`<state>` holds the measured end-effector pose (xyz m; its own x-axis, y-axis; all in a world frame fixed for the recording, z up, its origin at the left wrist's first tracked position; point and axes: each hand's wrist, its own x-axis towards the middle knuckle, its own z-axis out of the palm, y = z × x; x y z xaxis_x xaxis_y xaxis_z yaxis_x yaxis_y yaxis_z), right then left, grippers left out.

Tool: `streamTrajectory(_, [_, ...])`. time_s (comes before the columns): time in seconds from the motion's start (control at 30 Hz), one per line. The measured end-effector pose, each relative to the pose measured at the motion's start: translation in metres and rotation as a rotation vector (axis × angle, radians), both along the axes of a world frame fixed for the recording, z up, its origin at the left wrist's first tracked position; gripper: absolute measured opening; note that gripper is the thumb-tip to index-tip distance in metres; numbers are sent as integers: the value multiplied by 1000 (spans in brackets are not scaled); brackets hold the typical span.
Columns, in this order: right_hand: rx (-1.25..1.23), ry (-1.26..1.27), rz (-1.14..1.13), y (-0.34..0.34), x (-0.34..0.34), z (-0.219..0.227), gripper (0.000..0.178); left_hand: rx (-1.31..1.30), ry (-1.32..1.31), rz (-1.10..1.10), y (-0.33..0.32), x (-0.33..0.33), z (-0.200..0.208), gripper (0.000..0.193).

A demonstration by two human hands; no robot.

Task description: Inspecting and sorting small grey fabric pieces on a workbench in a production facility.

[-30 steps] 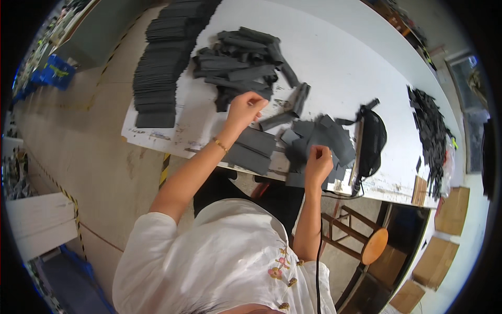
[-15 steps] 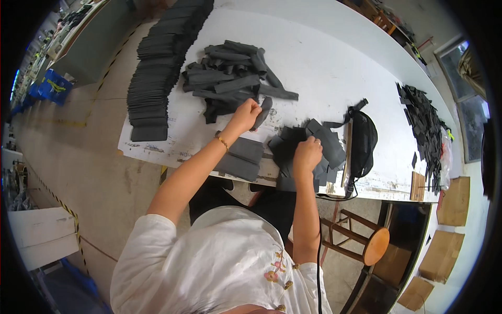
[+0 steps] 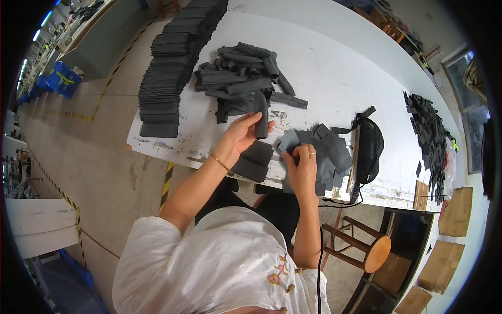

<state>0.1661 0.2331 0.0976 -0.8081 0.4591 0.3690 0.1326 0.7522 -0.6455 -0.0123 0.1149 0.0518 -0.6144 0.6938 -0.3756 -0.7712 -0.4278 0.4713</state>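
Observation:
My left hand grips a dark grey folded fabric strip, held upright between thumb and fingers. Close by, my right hand pinches a small dark grey fabric piece at the edge of a loose pile of flat pieces. Below my left hand lie flat dark panels at the table's front edge. Beyond it, a heap of rolled dark strips covers part of the white table.
A long row of stacked dark pieces runs along the table's left side. To the right are a black waist bag with its strap and a heap of dark scraps. A wooden stool stands below the table.
The strip in my left hand has turned more upright. My right hand has come nearer to it and lifted a small piece from the pile. The view has shifted slightly.

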Motion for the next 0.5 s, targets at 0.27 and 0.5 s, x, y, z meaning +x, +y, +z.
streamTrajectory(0.27, [110, 88, -14, -20, 18, 17, 42, -80, -20, -38, 0, 8, 8, 21])
streamTrajectory(0.5, [222, 142, -101, -23, 10, 19, 30, -52, 26, -70, 5, 19, 10, 22])
